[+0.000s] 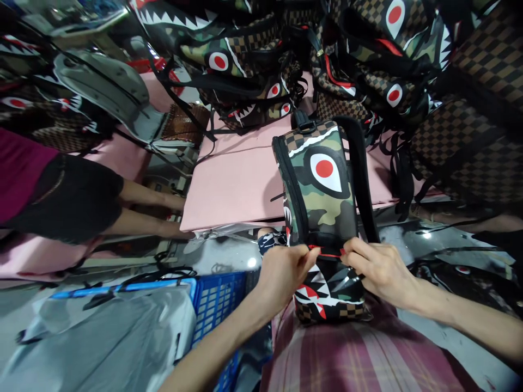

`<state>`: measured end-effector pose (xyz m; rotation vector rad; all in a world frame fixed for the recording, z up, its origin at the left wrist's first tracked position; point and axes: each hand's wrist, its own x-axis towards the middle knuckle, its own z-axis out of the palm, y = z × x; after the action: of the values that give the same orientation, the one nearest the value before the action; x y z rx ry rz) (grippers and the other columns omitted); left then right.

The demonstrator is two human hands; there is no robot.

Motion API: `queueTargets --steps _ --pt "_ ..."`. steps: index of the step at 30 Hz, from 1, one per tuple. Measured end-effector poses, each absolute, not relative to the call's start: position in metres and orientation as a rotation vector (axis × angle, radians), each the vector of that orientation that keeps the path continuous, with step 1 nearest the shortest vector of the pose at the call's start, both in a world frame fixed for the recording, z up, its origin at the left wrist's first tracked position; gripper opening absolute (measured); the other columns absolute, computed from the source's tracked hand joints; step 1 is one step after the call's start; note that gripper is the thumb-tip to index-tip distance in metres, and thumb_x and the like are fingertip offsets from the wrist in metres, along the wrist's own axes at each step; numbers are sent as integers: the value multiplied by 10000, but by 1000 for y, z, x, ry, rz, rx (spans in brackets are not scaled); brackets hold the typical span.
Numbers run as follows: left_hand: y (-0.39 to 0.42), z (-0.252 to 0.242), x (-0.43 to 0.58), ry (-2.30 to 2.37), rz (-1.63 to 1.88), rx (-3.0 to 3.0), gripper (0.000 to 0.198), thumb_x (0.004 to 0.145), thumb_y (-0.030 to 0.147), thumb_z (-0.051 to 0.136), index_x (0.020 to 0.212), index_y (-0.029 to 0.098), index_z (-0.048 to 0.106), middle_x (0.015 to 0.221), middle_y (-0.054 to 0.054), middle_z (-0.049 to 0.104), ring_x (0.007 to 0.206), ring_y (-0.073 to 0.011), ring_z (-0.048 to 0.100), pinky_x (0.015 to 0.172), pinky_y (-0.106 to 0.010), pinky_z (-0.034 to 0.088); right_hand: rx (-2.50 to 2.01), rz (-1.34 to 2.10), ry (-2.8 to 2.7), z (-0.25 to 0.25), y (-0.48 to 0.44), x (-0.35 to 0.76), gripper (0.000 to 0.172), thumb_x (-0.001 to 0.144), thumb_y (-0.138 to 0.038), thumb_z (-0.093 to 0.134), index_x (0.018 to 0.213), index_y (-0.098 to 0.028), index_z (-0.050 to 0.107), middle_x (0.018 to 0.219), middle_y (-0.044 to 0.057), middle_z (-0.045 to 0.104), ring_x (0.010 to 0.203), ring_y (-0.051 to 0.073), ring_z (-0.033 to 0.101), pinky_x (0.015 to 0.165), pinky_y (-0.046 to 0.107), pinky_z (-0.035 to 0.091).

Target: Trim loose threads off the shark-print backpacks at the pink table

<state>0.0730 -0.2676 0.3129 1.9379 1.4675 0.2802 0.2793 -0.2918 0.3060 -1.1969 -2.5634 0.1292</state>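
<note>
A camouflage and brown-check backpack stands on my lap, seen from its narrow side, with a red-and-white eye print and a shark-teeth print below. Both my hands grip the edge of a red-lined pocket opening across its middle. My left hand pinches the left end of that edge, thumb uppermost. At the right end my right hand has its fingers curled over the edge. A black strap hangs down the bag's right side. What lies inside the pocket is hidden.
Behind the bag is a pink-topped table with piles of similar backpacks. A blue crate with grey sheet material stands at lower left. Another person in dark shorts is at the left, near a grey chair.
</note>
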Motion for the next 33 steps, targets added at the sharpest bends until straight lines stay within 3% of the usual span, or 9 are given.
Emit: queueTargets --steps 3,6,12,15,19,25,29,33 --pt "-249 327 76 1369 264 2444 393 900 383 408 646 161 610 634 -21 616 556 -112 518 502 -234 266 -1112 119 -2542 305 -291 281 320 715 42 349 765 -149 601 804 21 596 551 96 473 489 246 286" --pt "-229 328 87 1065 -1 2627 269 888 276 443 740 175 644 753 -36 644 622 -133 568 493 -244 265 -1078 76 -2550 306 -289 281 323 746 31 348 760 -157 610 778 11 597 518 97 434 475 249 268" --pt "-210 336 104 1106 -473 2535 263 854 359 485 750 221 683 777 -34 683 667 -178 610 469 -253 213 -1045 6 -2541 306 -286 279 322 786 15 343 721 -164 603 722 -1 592 482 91 405 468 252 251" --pt "-212 337 105 1163 -476 2484 213 842 370 499 784 266 676 751 1 688 659 -178 608 477 -252 212 -1039 18 -2553 305 -285 278 322 763 25 345 727 -164 602 742 1 601 489 85 427 476 250 263" --pt "-225 327 98 1229 -371 2568 239 879 287 426 802 187 629 702 -36 664 595 -177 583 477 -260 221 -1096 70 -2558 308 -284 280 313 741 26 368 779 -171 607 797 1 616 512 80 475 478 245 284" --pt "-250 313 86 1393 -110 2548 186 878 157 383 802 153 553 708 -38 623 651 -168 583 514 -264 272 -1364 328 -2490 327 -280 292 348 839 -236 504 1183 -185 499 1042 60 604 818 162 609 607 247 438" --pt "-256 309 86 1521 -96 2505 167 877 179 386 823 159 543 740 -49 624 676 -181 586 523 -272 274 -1571 319 -2530 337 -275 289 208 866 -250 480 1036 -195 588 885 43 632 764 172 617 579 252 416" --pt "-258 306 88 1570 -75 2502 189 877 167 359 832 157 543 738 -61 618 716 -196 597 544 -281 297 -1664 263 -2617 342 -271 274 220 863 -335 497 1017 -244 624 804 25 660 635 154 616 479 236 308"
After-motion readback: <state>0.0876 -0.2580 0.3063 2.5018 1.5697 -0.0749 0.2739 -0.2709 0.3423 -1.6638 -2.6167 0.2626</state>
